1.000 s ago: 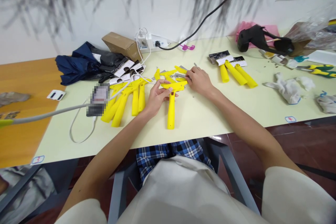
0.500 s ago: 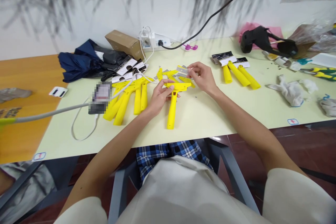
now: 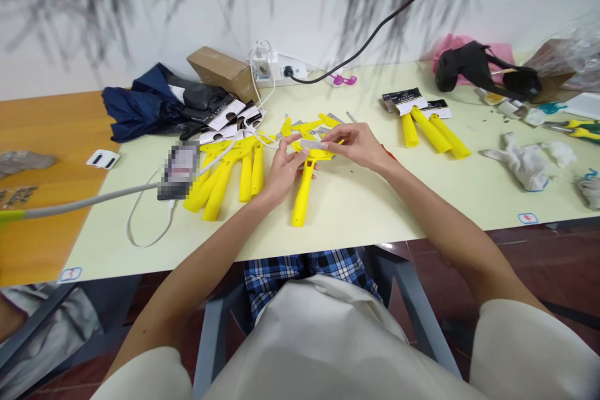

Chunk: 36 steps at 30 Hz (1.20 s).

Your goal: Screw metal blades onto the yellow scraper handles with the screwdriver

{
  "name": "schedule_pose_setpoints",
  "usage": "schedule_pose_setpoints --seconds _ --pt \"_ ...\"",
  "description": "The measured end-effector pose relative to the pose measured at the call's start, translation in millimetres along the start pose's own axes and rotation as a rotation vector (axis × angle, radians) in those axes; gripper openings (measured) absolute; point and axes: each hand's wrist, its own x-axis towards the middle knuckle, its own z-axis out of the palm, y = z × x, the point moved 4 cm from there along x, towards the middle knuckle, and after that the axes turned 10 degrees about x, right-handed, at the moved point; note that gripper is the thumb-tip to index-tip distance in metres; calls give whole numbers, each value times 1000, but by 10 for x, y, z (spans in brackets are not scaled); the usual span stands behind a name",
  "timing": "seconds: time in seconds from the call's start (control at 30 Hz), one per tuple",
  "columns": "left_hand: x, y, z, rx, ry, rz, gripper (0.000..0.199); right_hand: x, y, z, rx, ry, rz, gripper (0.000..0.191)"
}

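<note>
Left hand is at the counter's front-centre, over a yellow plastic scraper. Its fingers curl up and pinch the wide head of the scraper, thumb toward me, and the handle points back at my side of the counter, tilted slightly. The scraper sits just above the counter, its handle end close to the surface; I cannot tell whether it is touching.

Right hand comes in from the right. Its fingers are pressed together, pinching a thin steel blade at its right end. The blade lies level across the scraper head, between the two hands.

Just behind the hands, loose yellow scraper heads overlap, with bits of metal among them. To the left lies a bundle of yellow scrapers, with a white cable across it and a pixelated patch covering something near it. Three more yellow scrapers sit toward the right, their heads under black-and-white cards.

Along the back edge: a cardboard box, navy fabric, and a power strip. White gloves and yellow-handled pliers are at the right edge.
</note>
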Motion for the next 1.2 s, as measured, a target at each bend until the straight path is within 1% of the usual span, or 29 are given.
schedule_pose_setpoints --seconds 0.07,0.17,0.27,0.37,0.43,0.53,0.63,0.73,0.8,0.9,1.07,1.2 --pt "22 -24 -3 -12 -3 0 62 -2 25 18 3 -17 8 41" --pt "44 -34 3 -22 -17 5 52 -7 73 29 39 4 50 44" --pt "43 -12 19 -21 -30 17 44 -8 99 23 112 55 96 50" --pt "38 1 32 -20 -43 18 39 -12 81 3 166 129 83 49" --pt "37 -3 37 -15 -53 9 36 -19 61 4 169 147 73 47" --pt "39 -10 35 -2 -60 2 35 -34 37 39 137 106 84 47" --pt "39 -7 35 1 -70 4 36 -46 20 79 143 76 102 52" --pt "37 -7 36 8 -71 -1 38 -47 14 85 185 107 111 58" --pt "37 -11 33 6 -65 -1 39 -44 21 75 217 134 119 59" --pt "38 -19 31 5 -64 1 42 -45 34 63 220 153 133 53" --pt "29 -11 36 23 -58 -2 44 -81 -6 69 110 219 111 28" --pt "24 1 43 20 -69 21 45 -109 -18 92 108 262 137 25"
